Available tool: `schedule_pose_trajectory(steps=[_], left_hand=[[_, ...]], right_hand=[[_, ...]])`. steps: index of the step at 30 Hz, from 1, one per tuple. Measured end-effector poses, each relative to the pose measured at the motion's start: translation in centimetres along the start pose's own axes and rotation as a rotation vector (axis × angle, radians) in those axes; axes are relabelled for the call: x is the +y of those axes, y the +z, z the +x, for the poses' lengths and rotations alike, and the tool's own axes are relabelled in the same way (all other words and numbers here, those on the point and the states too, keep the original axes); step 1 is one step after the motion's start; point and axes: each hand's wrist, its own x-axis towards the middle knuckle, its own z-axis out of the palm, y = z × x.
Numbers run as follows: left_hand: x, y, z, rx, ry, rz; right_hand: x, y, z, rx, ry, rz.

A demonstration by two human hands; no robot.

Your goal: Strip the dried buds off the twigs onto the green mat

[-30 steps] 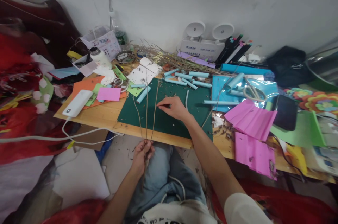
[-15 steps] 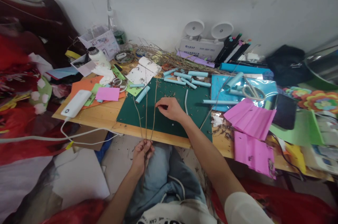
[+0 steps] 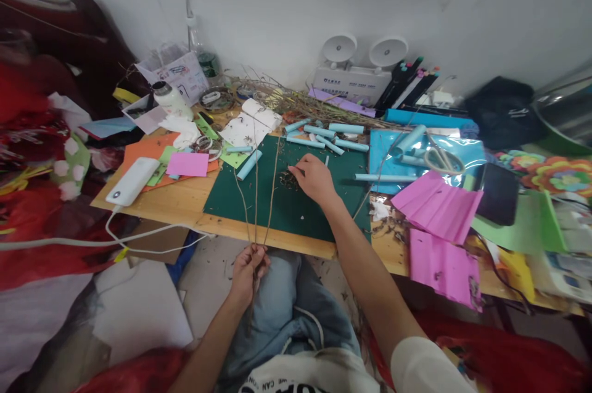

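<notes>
My left hand (image 3: 250,263) is closed around the lower part of several thin brown twigs (image 3: 256,202), just in front of the table edge. Their upper ends fan out over a dark green mat (image 3: 231,202). My right hand (image 3: 315,178) hovers at or on the mat, to the right of the twigs and apart from them. Its fingers are bent together at a small heap of dark plant crumbs (image 3: 287,181); whatever they may pinch is too small to make out. Behind it, a thin pale blue stick (image 3: 327,161) is mostly hidden by this hand.
Pale blue paper rolls (image 3: 319,132) lie along the mat's back edge, before a pile of dry twigs (image 3: 319,106). Pink crinkled paper (image 3: 437,205) lies at the right. A white power bank (image 3: 132,181) with a cable is at the left. A white router (image 3: 351,81) stands against the wall.
My right hand has moved right and slightly back, away from the rightmost twig, uncovering the dark crumbs and covering most of the pale stick. My left hand keeps its hold on the twigs.
</notes>
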Motion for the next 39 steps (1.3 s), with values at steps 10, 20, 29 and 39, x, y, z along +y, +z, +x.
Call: schedule_pose_trajectory(steps=[10,20,29,39], left_hand=[[-0.59,-0.46,-0.45,-0.05,0.035,0.162],[-0.63,-0.6,-0.35,-0.076,0.046,0.232],[-0.43,-0.45,-0.43,-0.076,0.05,0.236],[-0.54,-0.41,-0.51,-0.041,0.047,0.219]], right_hand=[[0.31,0.52,0.31,0.254,-0.014,0.21],[-0.05,0.84,0.17,0.247,0.023,0.331],[-0.23,0.89,0.15,0.243,-0.038,0.337],[0.22,0.83,0.2,0.195,0.005,0.226]])
